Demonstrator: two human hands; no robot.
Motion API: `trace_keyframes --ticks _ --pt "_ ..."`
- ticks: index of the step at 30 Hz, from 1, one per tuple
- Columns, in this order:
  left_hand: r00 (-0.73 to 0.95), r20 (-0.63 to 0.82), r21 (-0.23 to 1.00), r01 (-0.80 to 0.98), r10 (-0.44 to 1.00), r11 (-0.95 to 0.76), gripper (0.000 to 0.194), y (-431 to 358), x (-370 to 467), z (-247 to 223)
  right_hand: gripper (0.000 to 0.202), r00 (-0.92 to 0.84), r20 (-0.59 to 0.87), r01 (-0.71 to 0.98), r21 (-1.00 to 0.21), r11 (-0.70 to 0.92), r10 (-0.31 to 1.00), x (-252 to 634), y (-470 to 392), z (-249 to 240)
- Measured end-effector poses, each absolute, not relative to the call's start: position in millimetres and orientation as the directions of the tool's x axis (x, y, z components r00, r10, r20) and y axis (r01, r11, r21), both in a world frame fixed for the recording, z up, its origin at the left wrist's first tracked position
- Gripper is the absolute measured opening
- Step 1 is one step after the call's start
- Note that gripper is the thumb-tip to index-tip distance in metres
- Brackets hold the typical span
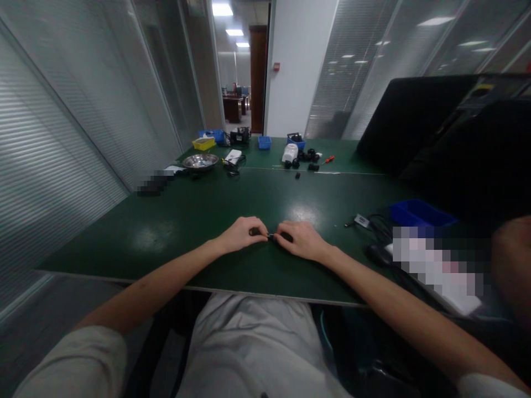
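Observation:
Over the green table, my left hand and my right hand meet almost fingertip to fingertip. Between them is a small dark piece with a shiny, metal-looking part; it is too small for me to tell its kind. Thumb and fingers of my left hand pinch its left end. My right hand pinches the right end, its fingers curled, and hides part of it. Whether it is one piece or two joined ones, I cannot tell.
At right are a blue tray, a cable with a white tag and a computer mouse. Further back stand a metal bowl, a white device and an orange screwdriver. Another person's arm shows at the right edge.

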State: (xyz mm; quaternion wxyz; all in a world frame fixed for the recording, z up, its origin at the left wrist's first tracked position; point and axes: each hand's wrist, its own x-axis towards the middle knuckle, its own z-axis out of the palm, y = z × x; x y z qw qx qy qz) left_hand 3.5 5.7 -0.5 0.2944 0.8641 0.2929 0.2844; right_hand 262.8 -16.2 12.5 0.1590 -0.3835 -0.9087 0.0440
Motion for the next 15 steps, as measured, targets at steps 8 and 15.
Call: trace_keyframes --ticks 8,15 --pt "0.641 0.269 0.670 0.412 0.719 -0.618 0.026 2.1 5.3 2.6 0.024 -0.651 0.247 0.691 -0.197 0.695 0.718 265.1 -13.8 12.9" --pt "0.659 0.294 0.644 0.399 0.692 -0.653 0.029 2.7 5.4 2.3 0.024 -0.656 0.238 0.684 -0.213 0.698 0.716 265.3 -14.8 16.4"
